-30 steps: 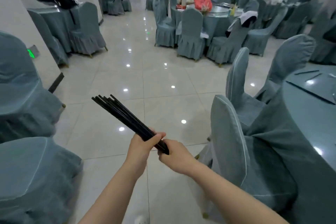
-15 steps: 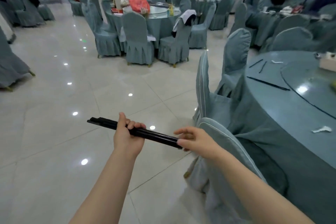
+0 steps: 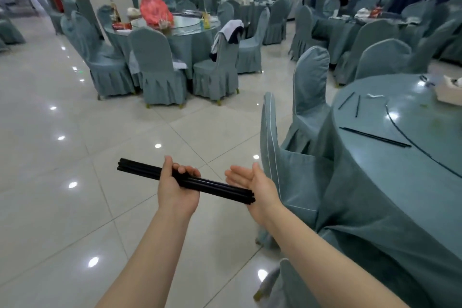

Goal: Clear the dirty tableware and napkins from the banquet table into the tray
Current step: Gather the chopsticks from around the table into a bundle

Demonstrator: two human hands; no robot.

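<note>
The right hand [image 3: 252,184] had released the chopsticks [image 3: 186,180] and lay flat-fingered against their tips, while the left hand [image 3: 178,186] gripped the bundle mid-length over the floor. More chopsticks [image 3: 375,137] remained on the table [image 3: 390,182], so collection was judged unfinished. No tray was in view.

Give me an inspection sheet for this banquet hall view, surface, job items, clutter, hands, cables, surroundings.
Surface: round banquet table at right, teal cloth, faint specks.
Job's things: bundle of black chopsticks held over the floor; loose chopsticks lie on the table; small white scrap near them; no tray seen.
Clutter: tissue box at far edge.
Hands: left hand grips the bundle; right hand open, palm against its end.
Cables: nothing seen.
Surroundings: covered chairs, tiled floor, another person at a far table.
</note>
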